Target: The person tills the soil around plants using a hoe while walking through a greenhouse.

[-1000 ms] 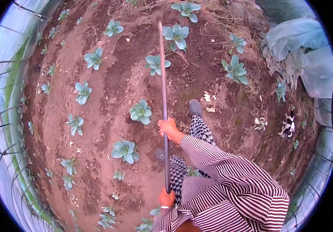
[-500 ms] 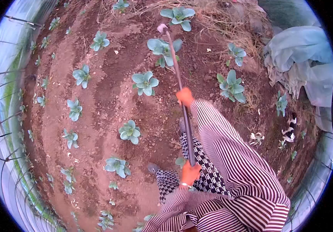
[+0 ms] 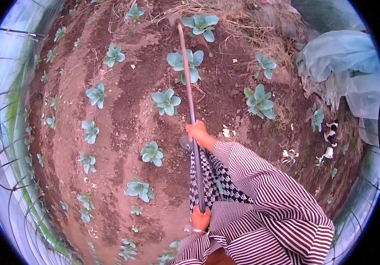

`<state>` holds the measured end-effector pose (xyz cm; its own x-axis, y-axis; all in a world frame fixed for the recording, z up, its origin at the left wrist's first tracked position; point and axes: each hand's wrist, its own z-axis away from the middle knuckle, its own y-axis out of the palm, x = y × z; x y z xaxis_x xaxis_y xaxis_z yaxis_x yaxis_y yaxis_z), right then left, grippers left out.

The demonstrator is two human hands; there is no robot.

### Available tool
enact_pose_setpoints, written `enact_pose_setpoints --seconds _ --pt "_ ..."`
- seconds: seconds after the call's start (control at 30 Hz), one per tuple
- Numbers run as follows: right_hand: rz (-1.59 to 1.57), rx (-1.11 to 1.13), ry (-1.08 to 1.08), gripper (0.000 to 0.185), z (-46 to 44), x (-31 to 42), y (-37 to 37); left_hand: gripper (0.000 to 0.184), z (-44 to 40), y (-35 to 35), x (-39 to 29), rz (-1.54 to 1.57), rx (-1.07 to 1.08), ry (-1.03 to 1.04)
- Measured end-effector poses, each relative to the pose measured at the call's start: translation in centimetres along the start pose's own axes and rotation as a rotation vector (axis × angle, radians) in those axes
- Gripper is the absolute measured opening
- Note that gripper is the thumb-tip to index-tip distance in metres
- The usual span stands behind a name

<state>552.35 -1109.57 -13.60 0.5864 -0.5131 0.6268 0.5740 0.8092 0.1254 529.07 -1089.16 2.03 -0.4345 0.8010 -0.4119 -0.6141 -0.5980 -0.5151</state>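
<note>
A long-handled hoe (image 3: 188, 79) reaches away from my body between the leafy plants. My right hand (image 3: 197, 130) is closed around the middle of its handle. Near the handle's end, close to my legs, my left hand (image 3: 200, 218) grips it, with a pale band at the wrist. The hoe's head (image 3: 174, 18) is at the far end, blurred, over soil and dry straw. Just right of it grows a broad-leaved cabbage-like plant (image 3: 200, 25). A second plant (image 3: 185, 65) lies partly behind the handle.
Rows of similar plants (image 3: 152, 154) stand in brown soil on both sides. Dry straw (image 3: 247, 26) and crumpled plastic sheeting (image 3: 338, 57) lie at the upper right. A black-and-white animal (image 3: 331, 133) is at the right. Plastic greenhouse walls (image 3: 0, 132) curve along the sides.
The hoe's head has moved left and slightly farther away, and the handle has swung left. Both hands have come left and nearer my body, still holding it. My feet have shifted.
</note>
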Motion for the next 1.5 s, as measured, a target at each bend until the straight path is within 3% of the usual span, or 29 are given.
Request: enact_pose_setpoints --seconds 0.17,0.27,0.37,0.43,0.47,0.53,0.57,0.73,0.9,1.0,1.1,1.17,1.27,1.33,1.4,1.43,1.47,1.5 --pt "0.239 -0.105 -0.007 0.019 -8.2 4.4 0.2 0.019 -7.7 1.2 -5.4 0.135 0.080 0.072" --pt "0.330 -0.150 0.016 0.019 -12.5 -0.2 0.1 0.019 -9.0 -1.0 -4.9 0.212 0.192 0.011" --pt "0.246 -0.187 0.039 0.016 -8.0 -3.4 2.5 0.021 -7.1 -6.1 -0.2 -0.010 0.231 0.064" --pt "0.143 -0.231 0.156 0.013 -2.6 -2.6 5.4 0.023 -4.5 -12.7 -2.5 -0.004 0.387 -0.184" --pt "0.148 -0.248 0.215 0.011 -0.5 -2.8 6.5 0.024 -3.6 -13.1 1.3 -0.079 0.364 -0.108" --pt "-0.146 -0.143 0.259 0.011 0.8 -5.7 7.3 0.025 -2.2 -13.4 6.4 -0.012 0.223 -0.005" --pt "-0.248 -0.129 0.347 0.012 1.1 -4.4 8.0 0.024 -2.1 -13.8 5.4 -0.059 0.173 -0.018" --pt "-0.405 0.025 0.184 0.012 -3.1 2.4 6.8 0.023 -6.4 -11.7 -0.7 -0.264 0.008 -0.079" --pt "-0.370 0.024 -0.056 0.012 -3.1 14.7 4.0 0.028 -12.4 -6.1 -4.6 -0.099 -0.062 0.095" --pt "-0.336 0.071 -0.209 0.011 -4.7 22.0 0.8 0.030 -15.5 -4.8 -12.1 -0.028 -0.036 0.148" --pt "-0.169 -0.043 -0.400 0.010 -9.0 27.6 -3.5 0.023 -18.1 -2.0 -19.3 0.023 -0.048 0.281" --pt "-0.067 -0.120 -0.336 0.010 -13.5 30.2 -7.6 0.021 -18.9 1.1 -24.3 0.085 -0.017 0.275" --pt "0.082 -0.106 -0.246 0.012 -19.8 28.3 -14.6 0.021 -19.2 5.8 -29.8 0.032 0.096 0.220" --pt "0.316 -0.136 -0.125 0.019 -23.9 22.4 -19.0 0.020 -18.2 9.5 -28.5 0.166 0.235 0.169" --pt "0.328 -0.282 0.050 0.025 -22.3 16.9 -19.8 0.023 -15.9 9.9 -26.9 0.113 0.363 -0.101" --pt "0.224 -0.198 0.046 0.019 -20.7 16.3 -19.1 0.025 -14.0 7.8 -27.9 0.039 0.303 -0.009" --pt "-0.294 -0.010 -0.032 0.015 -20.5 12.1 -19.3 0.026 -12.4 5.2 -28.3 -0.035 0.256 0.082" --pt "-0.372 -0.077 -0.014 0.017 -18.0 11.4 -17.8 0.027 -10.2 3.7 -27.3 -0.112 0.234 0.035"
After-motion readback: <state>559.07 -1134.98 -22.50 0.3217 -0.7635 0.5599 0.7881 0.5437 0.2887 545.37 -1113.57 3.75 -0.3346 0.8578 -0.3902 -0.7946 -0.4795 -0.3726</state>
